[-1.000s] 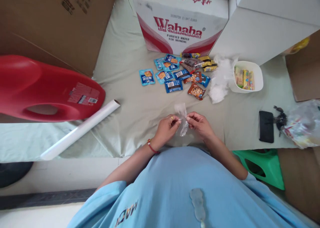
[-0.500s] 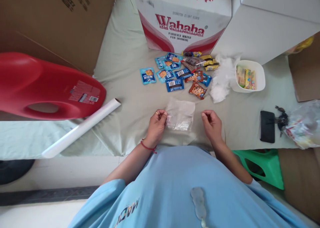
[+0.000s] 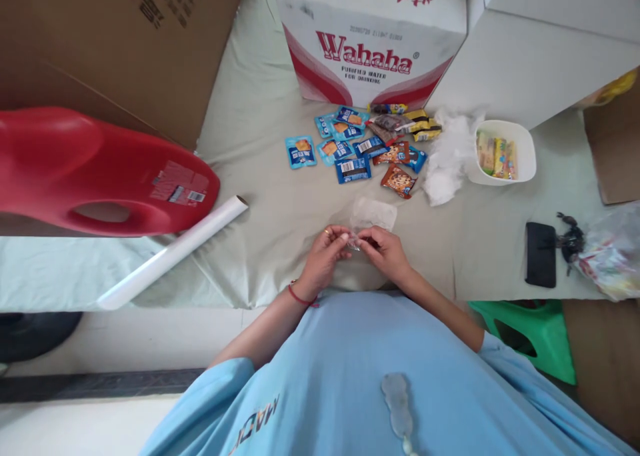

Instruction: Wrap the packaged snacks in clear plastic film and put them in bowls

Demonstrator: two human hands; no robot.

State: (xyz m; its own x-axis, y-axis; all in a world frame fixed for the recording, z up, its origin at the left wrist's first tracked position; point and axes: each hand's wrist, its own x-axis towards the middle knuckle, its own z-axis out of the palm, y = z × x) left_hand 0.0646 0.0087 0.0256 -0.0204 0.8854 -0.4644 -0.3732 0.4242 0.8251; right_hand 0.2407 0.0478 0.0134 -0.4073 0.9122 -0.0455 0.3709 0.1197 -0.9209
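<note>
A small clear plastic bag (image 3: pixel 376 215) is pinched at its near edge between my two hands, its far part spread out above the cloth. My left hand (image 3: pixel 326 255) has its thumb and fingers closed on the bag's edge. Right beside it, my right hand (image 3: pixel 386 252) grips the same edge, fingertips almost touching the left ones. Beyond the bag lie several small snack packets: light blue ones (image 3: pixel 301 152), dark blue ones (image 3: pixel 353 170) and brown ones (image 3: pixel 399 181). The fingers partly hide the bag's near edge.
A heap of clear bags (image 3: pixel 445 169) lies beside a white tub (image 3: pixel 526 169) with packets inside. A black phone (image 3: pixel 541 255) is at right. A white roll (image 3: pixel 175 256) and a red jug (image 3: pixel 150 169) lie at left. The Wahaba-side carton (image 3: pixel 373 56) stands behind.
My right hand has moved left to the bag and taken hold of its edge beside my left hand. The bag's near edge is now gathered between the fingers.
</note>
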